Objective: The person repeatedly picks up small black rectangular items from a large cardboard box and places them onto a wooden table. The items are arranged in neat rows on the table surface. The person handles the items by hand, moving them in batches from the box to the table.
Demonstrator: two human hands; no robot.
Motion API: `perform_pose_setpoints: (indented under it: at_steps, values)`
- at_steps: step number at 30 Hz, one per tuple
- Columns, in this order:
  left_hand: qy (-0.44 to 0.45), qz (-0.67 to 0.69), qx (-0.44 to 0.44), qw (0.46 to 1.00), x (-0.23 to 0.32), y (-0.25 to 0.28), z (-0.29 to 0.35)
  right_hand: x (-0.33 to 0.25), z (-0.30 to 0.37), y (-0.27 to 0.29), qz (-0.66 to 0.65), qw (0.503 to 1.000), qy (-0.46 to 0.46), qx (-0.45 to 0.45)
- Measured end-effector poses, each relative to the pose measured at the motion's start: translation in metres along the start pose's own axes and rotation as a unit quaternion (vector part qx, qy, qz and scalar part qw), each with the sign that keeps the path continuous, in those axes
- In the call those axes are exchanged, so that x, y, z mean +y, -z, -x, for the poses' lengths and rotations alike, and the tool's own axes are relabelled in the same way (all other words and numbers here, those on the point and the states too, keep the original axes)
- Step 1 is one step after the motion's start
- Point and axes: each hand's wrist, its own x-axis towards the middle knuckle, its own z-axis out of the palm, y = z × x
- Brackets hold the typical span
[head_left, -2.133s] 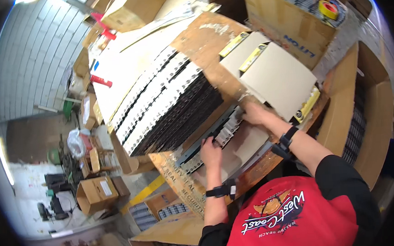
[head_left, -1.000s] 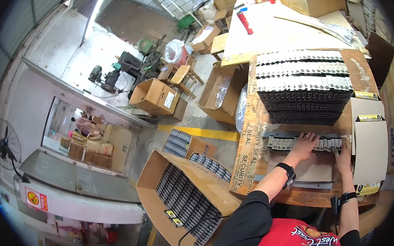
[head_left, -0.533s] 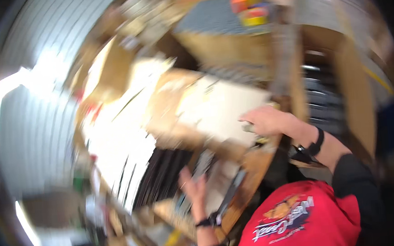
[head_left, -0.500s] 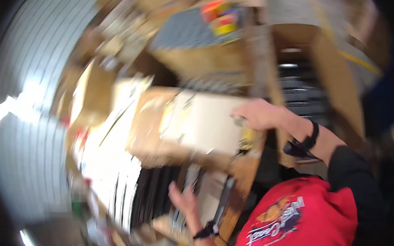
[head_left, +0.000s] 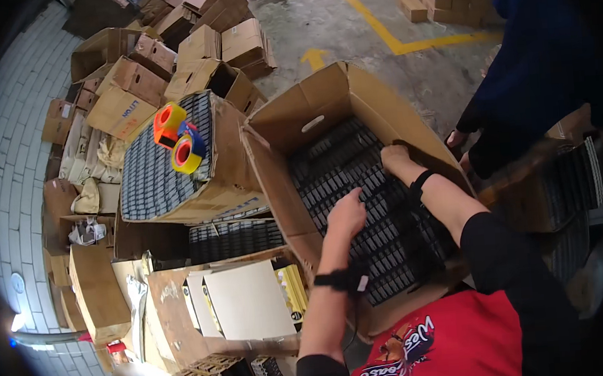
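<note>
Both hands are down in a large open cardboard box (head_left: 272, 163) packed with rows of small black items (head_left: 346, 178), whose kind I cannot make out. My left hand (head_left: 347, 216) is curled over the middle rows, thumb raised and fingers bent down. Farther in, by the box's right wall, my right hand (head_left: 396, 159) is rounded closed among the black items. Its fingertips are hidden, and so is whatever either hand grips. Dark bands circle both wrists.
Left of the box, orange and yellow tape rolls (head_left: 186, 154) lie on a carton (head_left: 225, 151) of similar items. White-and-yellow card sheets (head_left: 246, 300) rest on a nearer wooden surface. Cartons (head_left: 124, 102) pile up behind. A person in dark clothing (head_left: 538, 67) stands at right.
The view has swung toward the large box. My right hand has left the pale sheets, and my left hand, earlier open beside dark stacks, has moved into the box.
</note>
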Motion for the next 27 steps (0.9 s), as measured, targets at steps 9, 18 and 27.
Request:
perform_pose_setpoints:
  at_steps: [9, 18, 27]
  values:
    - [0.14, -0.066, 0.018, 0.988, -0.045, -0.098, -0.128, -0.009, -0.034, -0.042, 0.053, 0.997, 0.044, 0.038]
    - [0.123, -0.064, 0.096, 0.986, -0.033, -0.114, -0.128, 0.013, -0.013, -0.04, -0.432, 0.898, -0.085, -0.021]
    - [0.071, 0.376, 0.259, 0.887, 0.001, -0.094, -0.089, 0.014, 0.017, 0.006, -0.421, 0.879, -0.117, 0.192]
